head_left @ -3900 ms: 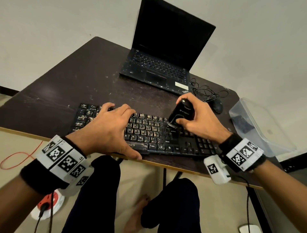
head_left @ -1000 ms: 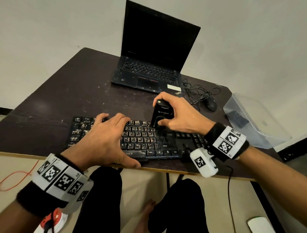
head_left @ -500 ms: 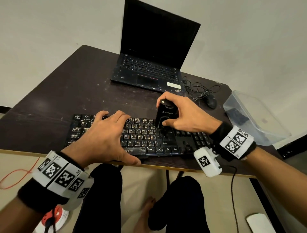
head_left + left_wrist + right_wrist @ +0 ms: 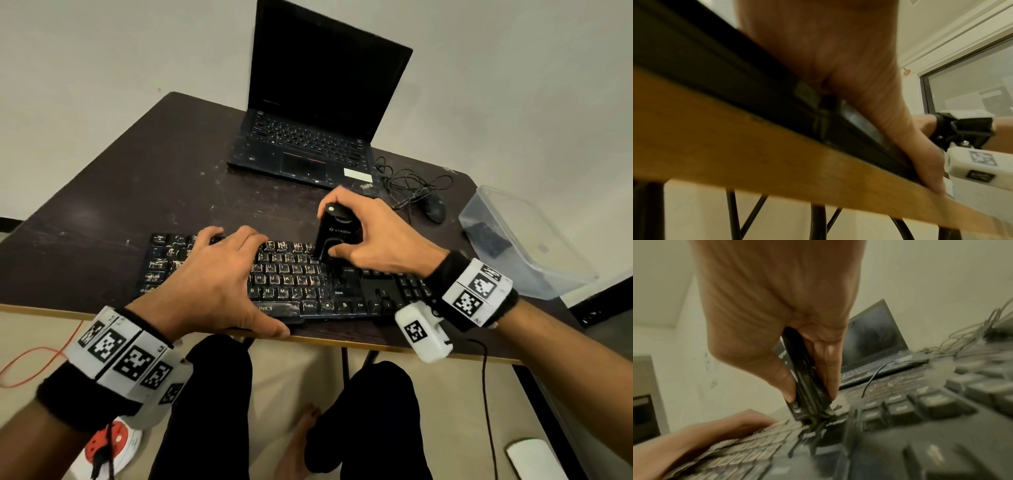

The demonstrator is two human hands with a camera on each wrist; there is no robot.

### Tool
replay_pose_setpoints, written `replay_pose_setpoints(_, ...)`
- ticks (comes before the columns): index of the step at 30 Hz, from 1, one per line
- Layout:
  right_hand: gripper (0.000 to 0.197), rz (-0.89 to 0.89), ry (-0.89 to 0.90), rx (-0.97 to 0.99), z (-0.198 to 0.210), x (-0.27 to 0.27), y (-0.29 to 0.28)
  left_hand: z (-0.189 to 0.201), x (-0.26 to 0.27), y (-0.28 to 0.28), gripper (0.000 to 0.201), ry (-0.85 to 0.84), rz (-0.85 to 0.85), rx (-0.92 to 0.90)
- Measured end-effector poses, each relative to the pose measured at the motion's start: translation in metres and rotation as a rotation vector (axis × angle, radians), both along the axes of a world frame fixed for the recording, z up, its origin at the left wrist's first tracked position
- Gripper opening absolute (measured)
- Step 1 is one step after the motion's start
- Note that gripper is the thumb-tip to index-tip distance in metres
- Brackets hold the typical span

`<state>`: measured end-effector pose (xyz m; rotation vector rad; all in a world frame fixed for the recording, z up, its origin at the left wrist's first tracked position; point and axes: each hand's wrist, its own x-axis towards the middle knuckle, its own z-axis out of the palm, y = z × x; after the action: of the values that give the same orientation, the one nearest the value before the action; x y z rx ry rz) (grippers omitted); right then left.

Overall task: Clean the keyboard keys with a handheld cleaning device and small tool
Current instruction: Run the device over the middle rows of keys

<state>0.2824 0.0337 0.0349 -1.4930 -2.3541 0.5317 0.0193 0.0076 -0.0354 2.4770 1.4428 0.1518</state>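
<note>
Head view takes in a dark table point(image 4: 144, 178) with a pale front edge, and every place below is given against the black keyboard point(image 4: 298, 284) lying along that near edge; beyond the keyboard, toward the wall, an open black laptop point(image 4: 308, 144) stands with its screen dark; off the keyboard's right end a clear plastic box point(image 4: 534, 246) sits at the table's corner; between laptop and box, past the keyboard's far right corner, a black mouse point(image 4: 434, 209) lies beside its tangled cable point(image 4: 407, 181); the left hand point(image 4: 219, 284) is spread flat over the keyboard's left half, fingers straight and reaching its far rows, thumb stretched along its front edge, holding nothing; left wrist view shows that thumb point(image 4: 920, 146) pressed along the keyboard's front rim where it meets the table edge point(image 4: 777, 170); the right hand point(image 4: 373, 236) stands over the keyboard's middle, fingers curled round a black handheld cleaning device point(image 4: 334, 236) held nearly upright, a finger over its top and the thumb on its lower front; right wrist view, blurred, shows the device point(image 4: 807, 386) pinched between thumb and fingers, its lower end down among the keys point(image 4: 898, 408); whether a small tool is fitted at that tip I cannot tell.
</note>
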Motion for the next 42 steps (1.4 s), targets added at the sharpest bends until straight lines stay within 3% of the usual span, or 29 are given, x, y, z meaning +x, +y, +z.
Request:
replay_pose_setpoints(5,0.053,-0.094,0.006,0.059,0.003,0.004,0.006,0.0,0.002,-0.001,0.15,0.018,-0.006,0.015)
replay_pose_setpoints(9,0.052,-0.002,0.01,-0.002,-0.001,0.003,-0.011,-0.001,0.0,0.0,0.148,0.017,-0.009,0.013)
replay_pose_setpoints(13,0.053,-0.119,0.034,0.044,0.001,0.009,-0.007,-0.002,0.0,0.001,0.149,0.015,-0.008,0.024)
replay_pose_setpoints(17,0.052,-0.003,-0.001,-0.016,-0.001,0.005,-0.022,-0.003,0.0,0.001,0.148,0.002,-0.001,0.02)
replay_pose_setpoints(21,0.053,-0.121,0.016,0.044,0.003,0.01,-0.014,-0.001,0.001,0.0,0.149,0.005,-0.001,0.017)
replay_pose_setpoints(25,0.052,-0.001,-0.023,-0.012,0.001,0.007,-0.029,-0.001,0.0,-0.001,0.148,0.006,0.004,0.028)
replay_pose_setpoints(29,0.053,-0.152,0.043,0.039,0.0,0.011,-0.022,-0.003,0.001,0.0,0.149,0.012,0.0,0.038)
replay_pose_setpoints(34,0.053,-0.067,0.025,0.041,-0.004,0.002,-0.033,-0.002,0.0,-0.001,0.148,0.002,0.004,0.027)
replay_pose_setpoints(38,0.053,-0.264,0.064,0.057,-0.003,0.002,-0.019,-0.001,0.002,0.0,0.15,-0.005,0.005,0.024)
replay_pose_setpoints(42,0.057,-0.198,0.069,0.053,-0.011,-0.013,-0.035,-0.002,0.001,0.0,0.148,-0.013,0.005,0.019)
